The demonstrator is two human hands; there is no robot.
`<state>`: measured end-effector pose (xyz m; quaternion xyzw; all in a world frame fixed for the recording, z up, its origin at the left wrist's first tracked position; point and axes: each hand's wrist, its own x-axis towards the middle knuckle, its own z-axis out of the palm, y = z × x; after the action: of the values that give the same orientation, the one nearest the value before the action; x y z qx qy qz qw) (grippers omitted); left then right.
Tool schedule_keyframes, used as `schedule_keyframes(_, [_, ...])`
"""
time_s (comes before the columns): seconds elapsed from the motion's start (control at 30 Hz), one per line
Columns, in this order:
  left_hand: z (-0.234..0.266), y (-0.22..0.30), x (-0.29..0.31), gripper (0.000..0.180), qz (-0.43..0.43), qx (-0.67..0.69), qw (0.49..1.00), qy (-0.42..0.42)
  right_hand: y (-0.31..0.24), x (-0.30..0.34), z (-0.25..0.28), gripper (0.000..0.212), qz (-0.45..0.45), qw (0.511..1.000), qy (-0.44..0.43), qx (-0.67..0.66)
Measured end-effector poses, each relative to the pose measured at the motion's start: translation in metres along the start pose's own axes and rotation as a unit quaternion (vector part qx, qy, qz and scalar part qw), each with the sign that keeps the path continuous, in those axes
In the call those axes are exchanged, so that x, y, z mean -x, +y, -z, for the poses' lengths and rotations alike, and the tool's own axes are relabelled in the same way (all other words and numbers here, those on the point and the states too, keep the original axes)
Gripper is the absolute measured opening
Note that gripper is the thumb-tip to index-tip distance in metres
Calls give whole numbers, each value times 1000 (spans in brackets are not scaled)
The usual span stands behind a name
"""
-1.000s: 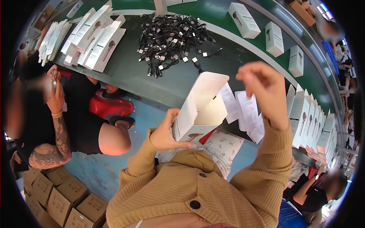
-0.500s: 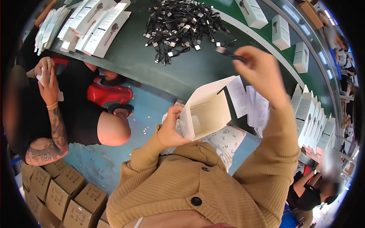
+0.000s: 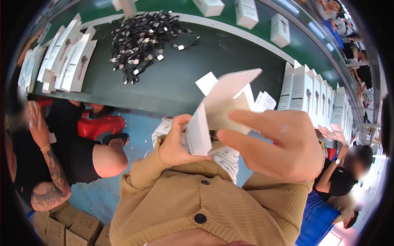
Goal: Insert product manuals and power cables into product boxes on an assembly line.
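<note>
My left hand [image 3: 172, 143] grips the side of an open white carton [image 3: 198, 133], its thumb beneath and fingers on the outer wall. The carton's lid flap stands raised, and its inside is cream coloured. Down in it shows a small dark piece [image 3: 213, 135], probably part of a cable; most of it is hidden. Over the mouth of the carton, my right hand [image 3: 283, 143] has its thumb and forefinger stretched apart, with nothing visible between them. Beyond the carton, folded white leaflets [image 3: 264, 101] lie on the dark green table [image 3: 172, 88].
A heap of black USB cables [image 3: 143, 39] lies on the table, one loose cable [image 3: 188, 44] beside it. Flat-standing cartons [image 3: 310, 92] line the right; more cartons [image 3: 76, 67] stand left. Closed boxes [image 3: 247, 14] sit on the far green strip. A seated co-worker [image 3: 88, 156] is at left.
My right hand has come down from above the table to the carton's mouth; the black cable it held no longer shows between its fingers. The view has turned, shifting the table leftward.
</note>
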<state>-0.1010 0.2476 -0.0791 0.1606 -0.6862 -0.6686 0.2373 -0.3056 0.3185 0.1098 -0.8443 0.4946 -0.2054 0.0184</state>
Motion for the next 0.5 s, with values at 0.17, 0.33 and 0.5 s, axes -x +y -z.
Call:
schedule_keyframes(0.17, [-26,5,-19,114,41,170,984,-34,-9,64,7,42,-168,968,167,-81])
schedule_keyframes(0.33, [-92,36,-51,118,47,238,969,33,-31,109,-67,63,-304,933,189,-43])
schedule_keyframes(0.5, [-117,55,-80,120,-32,215,963,-157,-28,146,-38,60,-399,857,317,77])
